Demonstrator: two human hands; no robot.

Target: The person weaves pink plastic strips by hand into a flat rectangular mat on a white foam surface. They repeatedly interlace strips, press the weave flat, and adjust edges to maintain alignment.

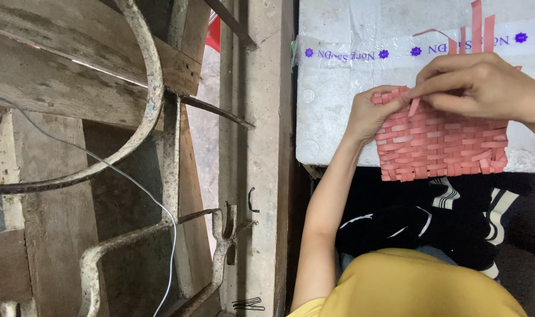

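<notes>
Nearest the camera: yellow garment (420, 285) at the bottom edge, and above it dark fabric with white stripes (431, 220) across the lap. The left forearm rises from the lower middle to the left hand (370, 114), which grips the left upper edge of a pink woven mat (440, 144); its fingers are curled onto the weave, thumb side toward the camera. The right hand (484, 85) comes in from the right edge and lies over the mat's top edge, fingers pinched together on a single pink strip at the upper left of the weave, just beside the left hand's fingertips. The right hand covers most of the mat's upper edge, so the weave there cannot be read. The mat is a flat basket-weave panel held upright, its lower part in front of the near edge of a white foam box (338, 105) wrapped in clear film. Loose pink strips (476, 26) stand up past the right hand against the box top. Left of the box: a grey concrete post (261, 147), then rusted curved metal bars (153, 88), weathered wooden planks (50, 88) and a thin pale wire (132, 182) crossing them.
</notes>
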